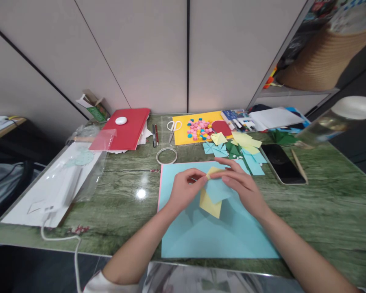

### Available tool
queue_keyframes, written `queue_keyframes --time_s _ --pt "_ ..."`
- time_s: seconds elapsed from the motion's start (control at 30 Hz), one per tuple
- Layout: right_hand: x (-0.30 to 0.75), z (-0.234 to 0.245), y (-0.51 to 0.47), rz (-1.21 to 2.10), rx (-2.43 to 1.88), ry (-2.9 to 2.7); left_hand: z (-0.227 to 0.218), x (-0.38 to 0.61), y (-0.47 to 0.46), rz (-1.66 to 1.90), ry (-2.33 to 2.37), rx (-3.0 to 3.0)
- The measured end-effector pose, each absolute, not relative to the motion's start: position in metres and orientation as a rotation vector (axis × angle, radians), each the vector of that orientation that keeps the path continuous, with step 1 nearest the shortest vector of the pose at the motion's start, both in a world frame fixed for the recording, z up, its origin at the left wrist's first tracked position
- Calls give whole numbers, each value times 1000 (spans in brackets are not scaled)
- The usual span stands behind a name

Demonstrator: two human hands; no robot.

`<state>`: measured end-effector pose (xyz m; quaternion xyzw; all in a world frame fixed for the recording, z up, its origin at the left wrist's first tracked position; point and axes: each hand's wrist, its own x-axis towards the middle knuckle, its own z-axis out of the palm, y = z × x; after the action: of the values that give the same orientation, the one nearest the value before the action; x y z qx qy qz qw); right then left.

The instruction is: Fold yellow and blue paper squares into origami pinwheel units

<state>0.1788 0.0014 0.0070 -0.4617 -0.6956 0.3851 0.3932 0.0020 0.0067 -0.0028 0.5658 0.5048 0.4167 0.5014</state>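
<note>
Both my hands meet over a light blue sheet that lies on the table. Between them is a folded paper piece made of yellow paper and light blue paper. My left hand pinches the upper left edge of the yellow paper between thumb and fingers. From the other side, the fingers of my right hand press on the same piece, covering part of its upper right. Just beyond my right hand lie folded blue pieces, green pieces and loose yellow papers.
Scissors, a tape roll and pens lie behind the sheet. Pink and blue beads sit on yellow paper. At right are a phone and a tilted bottle; at left, a red folder and a white power strip.
</note>
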Motion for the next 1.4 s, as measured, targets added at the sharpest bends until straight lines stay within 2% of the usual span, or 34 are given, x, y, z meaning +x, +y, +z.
queue_keyframes --time_s 0.2,0.5,1.0,1.4 --pt "179 7 1 1016 -1172 -1728 -5 1 6 1039 1210 1413" --pt "180 3 0 1267 -1053 -1670 -7 -1 10 1143 1271 1304" --pt "175 2 -3 961 -1178 -2027 -6 -3 8 1215 1196 1195" --pt "176 3 -2 934 -1174 -2024 -8 -3 8 1247 1220 1232"
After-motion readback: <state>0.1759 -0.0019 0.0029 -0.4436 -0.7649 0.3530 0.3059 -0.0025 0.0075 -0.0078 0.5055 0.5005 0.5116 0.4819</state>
